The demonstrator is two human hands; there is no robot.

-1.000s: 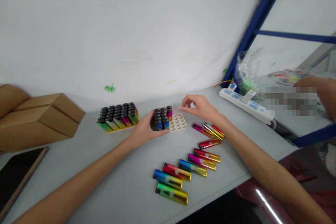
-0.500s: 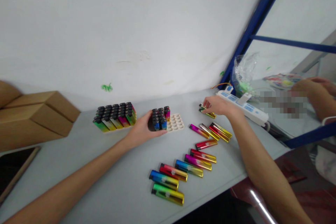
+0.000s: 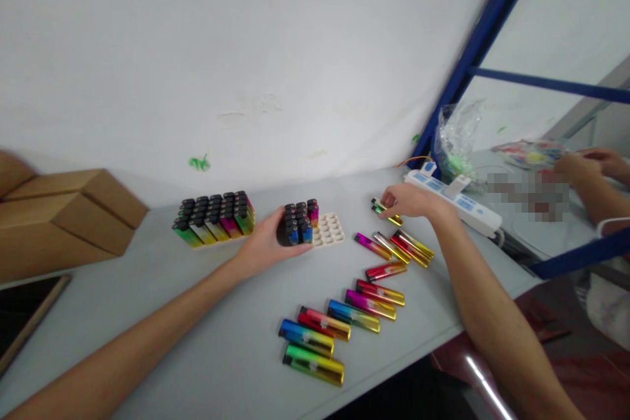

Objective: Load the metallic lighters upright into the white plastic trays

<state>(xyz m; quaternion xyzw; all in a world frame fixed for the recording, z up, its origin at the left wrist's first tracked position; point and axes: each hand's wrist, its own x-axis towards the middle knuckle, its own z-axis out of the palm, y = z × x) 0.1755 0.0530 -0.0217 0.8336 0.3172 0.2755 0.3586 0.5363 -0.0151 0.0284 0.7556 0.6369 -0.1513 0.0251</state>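
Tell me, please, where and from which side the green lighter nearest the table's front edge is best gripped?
Probably across its long narrow sides at mid-length, from straight above. The green lighter lies flat on the table, the blue lighter close behind it, but its sides show clear. Both the left hand and right hand are busy elsewhere.

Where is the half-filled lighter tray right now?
In the head view, the half-filled tray sits mid-table against the left hand, right of the full tray and left of the loose lighters.
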